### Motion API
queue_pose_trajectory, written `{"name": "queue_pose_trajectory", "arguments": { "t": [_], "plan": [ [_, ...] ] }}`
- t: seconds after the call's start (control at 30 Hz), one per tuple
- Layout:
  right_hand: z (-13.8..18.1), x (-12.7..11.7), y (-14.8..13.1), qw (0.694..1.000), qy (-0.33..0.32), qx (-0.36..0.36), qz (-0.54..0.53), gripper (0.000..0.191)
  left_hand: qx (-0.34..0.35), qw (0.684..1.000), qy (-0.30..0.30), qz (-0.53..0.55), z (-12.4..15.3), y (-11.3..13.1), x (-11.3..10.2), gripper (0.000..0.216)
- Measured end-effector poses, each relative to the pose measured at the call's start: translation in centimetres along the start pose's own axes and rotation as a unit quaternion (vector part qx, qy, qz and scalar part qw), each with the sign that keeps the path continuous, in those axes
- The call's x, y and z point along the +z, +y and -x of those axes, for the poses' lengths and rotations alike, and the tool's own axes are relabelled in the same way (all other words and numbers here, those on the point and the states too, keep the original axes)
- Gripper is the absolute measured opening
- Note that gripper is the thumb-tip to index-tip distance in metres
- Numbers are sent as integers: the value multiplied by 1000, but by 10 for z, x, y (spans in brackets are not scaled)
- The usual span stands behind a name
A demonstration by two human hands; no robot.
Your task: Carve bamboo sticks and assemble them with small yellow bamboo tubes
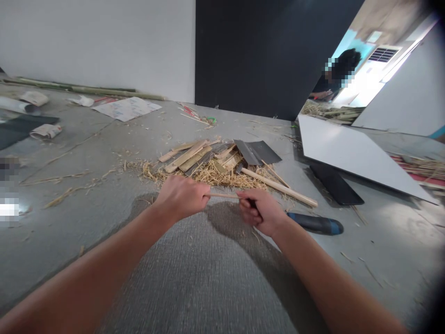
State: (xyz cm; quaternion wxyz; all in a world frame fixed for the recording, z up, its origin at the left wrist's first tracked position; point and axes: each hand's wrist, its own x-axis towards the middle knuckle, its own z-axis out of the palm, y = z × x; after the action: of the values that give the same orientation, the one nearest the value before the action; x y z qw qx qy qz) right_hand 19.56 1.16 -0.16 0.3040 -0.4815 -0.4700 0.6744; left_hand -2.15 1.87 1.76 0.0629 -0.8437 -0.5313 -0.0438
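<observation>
A thin, pale wooden stick (pixel 223 195) stretches level between my two hands. My left hand (pixel 182 197) is closed in a fist round its left end. My right hand (pixel 262 211) has its fingers curled at the other end, and a small dark thing shows between them that I cannot make out. Just beyond the hands lies a heap of pale shavings (pixel 208 175) with split wood pieces (pixel 191 157) on top. A wooden-handled tool (pixel 281 186), its dark head against the heap, rests to the right. Near my right wrist is a black and blue handle (pixel 316 224).
Grey textured cloth (pixel 208 278) spreads below my arms. Bent dark sheet (pixel 257 152) leans on the heap. A white panel (pixel 354 155) and a black flat object (pixel 335 185) lie right. Long poles (pixel 86 89) line the wall; another person (pixel 342 69) appears at upper right.
</observation>
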Motion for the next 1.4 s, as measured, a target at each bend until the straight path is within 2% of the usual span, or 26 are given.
{"name": "queue_pose_trajectory", "arguments": {
  "t": [0.07,0.13,0.17,0.2,0.23,0.33,0.37,0.43,0.5,0.53,0.57,0.6,0.67,0.7,0.77,0.83,0.9,0.97,1.03,1.1,1.17,1.23,1.27,1.3,1.33,1.4],
  "plan": [
    [0,-1,-1,999,-24,19,-18,40,0,1000,11,-7,0,-1,1,30],
    [1,-4,-3,998,-6,-44,41,40,-8,1000,19,4,0,-3,4,29],
    [1,-6,-3,989,11,-101,105,40,-12,1000,22,14,0,-4,5,29],
    [2,-8,-3,967,33,-170,188,39,-13,999,23,26,-1,-5,6,28],
    [2,-10,-4,929,54,-239,277,38,-12,999,24,37,-2,-6,7,28],
    [4,-18,-4,795,92,-386,458,27,-4,997,9,73,-4,-8,9,29],
    [4,-20,-4,768,96,-411,482,23,-3,996,2,85,-5,-9,9,30],
    [5,-22,-4,742,98,-433,502,20,-5,995,-5,103,-6,-10,10,31],
    [5,-20,-2,746,105,-436,493,18,-7,994,-2,106,-6,-11,10,30],
    [5,-18,-1,761,113,-430,473,17,-6,995,1,102,-6,-11,10,29],
    [5,-15,0,788,119,-412,442,17,-2,996,3,94,-6,-11,10,28],
    [4,-12,1,829,121,-378,395,21,3,996,6,84,-5,-11,10,28],
    [2,-6,3,935,95,-249,234,32,13,998,13,60,-4,-12,10,27],
    [1,-4,3,973,65,-169,144,36,16,999,17,49,-4,-11,10,27],
    [-1,-3,1,999,-9,-44,8,38,18,999,25,32,-3,-11,11,27],
    [-1,-2,-1,998,-58,7,-39,37,14,999,34,22,-1,-9,11,28],
    [-1,-1,-1,997,-55,7,-56,37,5,999,44,23,-1,-8,12,29],
    [-2,0,0,998,-15,-43,-49,39,-9,998,41,40,0,-7,13,30],
    [-2,-2,1,989,29,-137,44,38,-23,997,29,74,0,-6,12,31],
    [-1,-6,1,941,65,-254,213,34,-29,994,15,102,0,-5,11,32],
    [1,-11,0,855,94,-355,367,26,-27,993,7,113,-1,-5,9,33],
    [4,-13,-2,784,123,-416,444,20,-22,992,4,121,-2,-4,7,36],
    [5,-13,-3,771,138,-427,452,19,-20,992,2,128,-2,-4,7,36],
    [6,-13,-3,776,150,-422,443,20,-18,991,2,135,-3,-3,7,36],
    [6,-11,-2,801,159,-401,415,22,-17,990,2,138,-3,-3,7,36],
    [4,-7,-1,899,133,-296,294,33,-13,991,2,130,-2,-3,8,35]
  ]
}}
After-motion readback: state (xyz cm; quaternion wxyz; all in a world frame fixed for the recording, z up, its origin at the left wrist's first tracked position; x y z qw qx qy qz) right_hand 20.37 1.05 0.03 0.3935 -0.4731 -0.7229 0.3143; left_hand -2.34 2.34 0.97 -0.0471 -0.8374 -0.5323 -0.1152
